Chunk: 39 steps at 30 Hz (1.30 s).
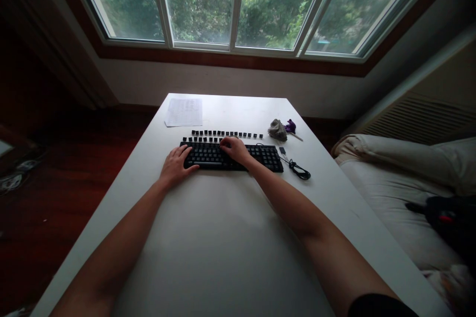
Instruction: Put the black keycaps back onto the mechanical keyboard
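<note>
A black keyboard [211, 160] lies across the white table. My left hand [175, 166] grips its left end, thumb along the front edge and fingers over the top at the back. Over the keyboard's middle, near its back edge, my right hand [234, 149] has thumb and fingers pinched together. Whatever sits between those fingertips is hidden or too small to make out. Behind the keyboard, loose black keycaps [214, 132] stand in two rows, the nearer one partly covered by my right hand.
Printed paper [184, 112] lies at the table's back left. A grey crumpled cloth [277, 130] and a purple item [290, 126] with a pale stick are at the back right. A coiled black cable [299, 171] sits right of the keyboard. A beige sofa [383, 178] flanks the table [223, 237].
</note>
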Motion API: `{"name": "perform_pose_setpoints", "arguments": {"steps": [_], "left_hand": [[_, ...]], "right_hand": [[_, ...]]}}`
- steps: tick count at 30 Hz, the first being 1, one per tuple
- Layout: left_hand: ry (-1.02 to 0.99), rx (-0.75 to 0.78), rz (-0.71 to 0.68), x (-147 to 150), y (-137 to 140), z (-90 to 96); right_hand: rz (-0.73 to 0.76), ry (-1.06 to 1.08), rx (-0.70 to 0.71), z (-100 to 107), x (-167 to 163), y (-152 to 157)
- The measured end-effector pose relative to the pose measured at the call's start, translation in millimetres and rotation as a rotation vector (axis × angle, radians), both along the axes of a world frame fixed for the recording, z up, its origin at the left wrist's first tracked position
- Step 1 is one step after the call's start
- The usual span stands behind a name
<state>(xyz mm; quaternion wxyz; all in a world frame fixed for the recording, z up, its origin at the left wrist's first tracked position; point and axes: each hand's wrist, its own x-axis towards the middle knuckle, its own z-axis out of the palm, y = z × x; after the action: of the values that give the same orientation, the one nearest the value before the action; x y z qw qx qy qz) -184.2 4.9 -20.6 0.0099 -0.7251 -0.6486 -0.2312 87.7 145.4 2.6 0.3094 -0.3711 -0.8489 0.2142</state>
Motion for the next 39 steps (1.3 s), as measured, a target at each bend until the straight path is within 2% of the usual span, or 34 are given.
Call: {"name": "perform_pose_setpoints", "arguments": {"steps": [3, 6, 14, 20, 28, 33, 39], "left_hand": [[0.005, -0.002, 0.007, 0, 0, -1.0], [0.009, -0.004, 0.009, 0, 1, -1.9], [-0.009, 0.000, -0.003, 1, 1, -1.3], [-0.013, -0.007, 0.002, 2, 1, -2.3], [0.008, -0.002, 0.007, 3, 2, -4.5], [0.009, 0.005, 0.004, 3, 1, -3.5], [0.001, 0.005, 0.005, 2, 1, -4.7]], "right_hand": [[0.003, 0.057, -0.076, -2, 1, 3], [-0.004, 0.028, -0.073, -4, 2, 5], [-0.013, -0.132, 0.075, -6, 1, 2], [0.012, -0.178, 0.133, -5, 5, 0], [0.097, -0.317, 0.318, 1, 4, -7], [0.075, -0.353, 0.333, 5, 2, -13], [0.046, -0.393, 0.343, 7, 6, -39]]}}
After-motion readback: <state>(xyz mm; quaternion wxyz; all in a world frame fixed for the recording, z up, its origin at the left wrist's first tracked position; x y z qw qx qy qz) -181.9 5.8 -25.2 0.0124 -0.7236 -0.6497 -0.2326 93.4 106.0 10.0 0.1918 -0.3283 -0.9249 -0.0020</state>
